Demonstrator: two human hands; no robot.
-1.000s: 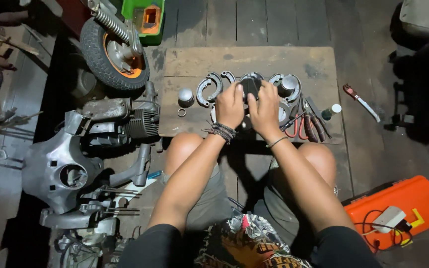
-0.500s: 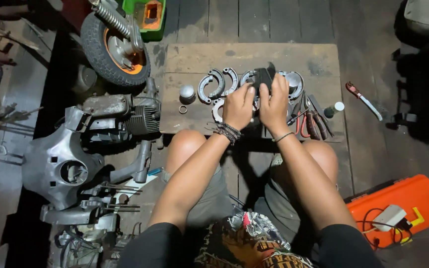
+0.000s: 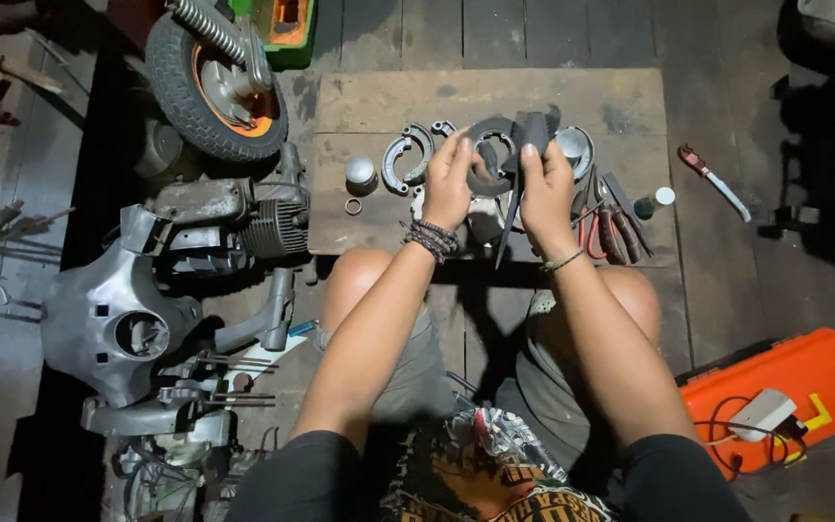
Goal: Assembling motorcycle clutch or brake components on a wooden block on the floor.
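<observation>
— Both hands are up over the knees. What do they hold?
— The left hand (image 3: 449, 184) and right hand (image 3: 545, 188) are each closed on one dark, curved brake shoe (image 3: 497, 155), pinched between them.
— What's behind it?
— A flat wooden board (image 3: 495, 97) on the floor, with a shiny round piston (image 3: 360, 173) and red-handled pliers (image 3: 603, 227). Farther left is a rubber wheel (image 3: 213, 82) with an orange middle.
</observation>
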